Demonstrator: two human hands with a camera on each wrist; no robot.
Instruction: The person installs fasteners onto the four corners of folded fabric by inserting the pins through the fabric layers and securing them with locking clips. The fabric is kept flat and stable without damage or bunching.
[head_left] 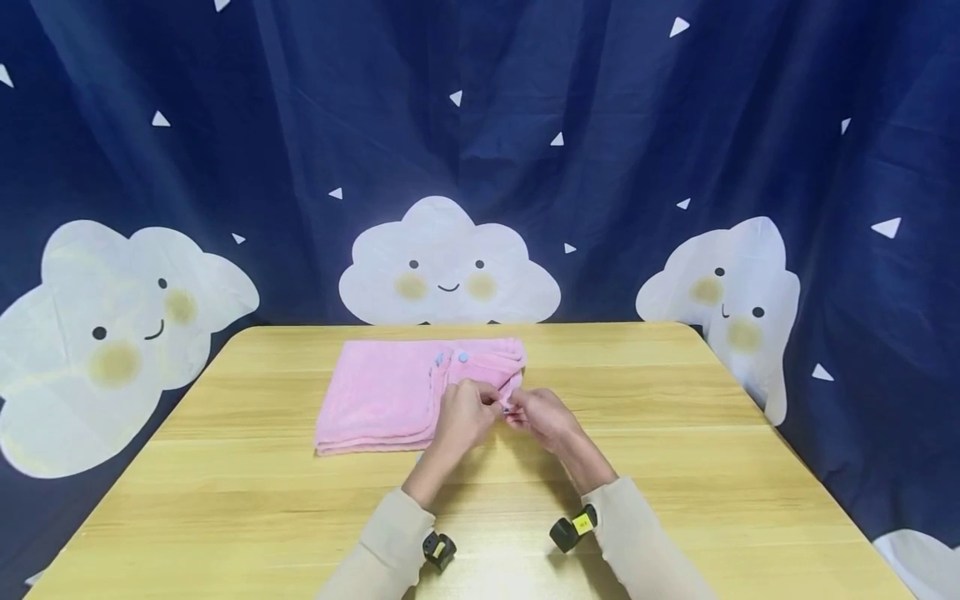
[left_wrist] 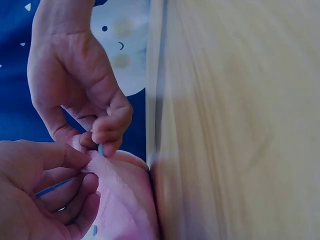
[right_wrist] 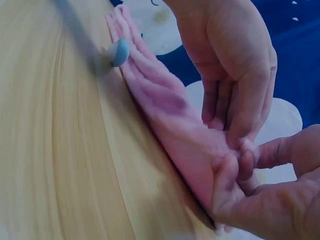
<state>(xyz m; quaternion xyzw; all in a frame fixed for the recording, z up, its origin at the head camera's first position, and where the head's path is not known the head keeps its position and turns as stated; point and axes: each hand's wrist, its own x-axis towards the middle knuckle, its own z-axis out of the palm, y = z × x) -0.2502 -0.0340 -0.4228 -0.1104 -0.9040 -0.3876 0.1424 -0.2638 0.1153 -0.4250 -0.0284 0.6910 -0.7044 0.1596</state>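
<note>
A pink plush cloth (head_left: 382, 392) lies folded on the table, with its right part turned over into a loose flap. My left hand (head_left: 463, 417) pinches the near corner of this flap between thumb and fingers. From the right, my right hand (head_left: 547, 415) grips the same corner, fingertips almost meeting the left ones. A small blue-grey piece (left_wrist: 101, 149) shows between the right fingers in the left wrist view. On the flap sits a round light-blue button-like piece (head_left: 462, 357); a rounded blue piece (right_wrist: 120, 52) stands out from the cloth edge in the right wrist view.
The wooden table (head_left: 675, 483) extends around the cloth on all sides. Behind it hangs a dark blue curtain (head_left: 480, 167) printed with smiling clouds and white triangles. Both wrists carry small black cameras, the right one (head_left: 566, 533) with a yellow label.
</note>
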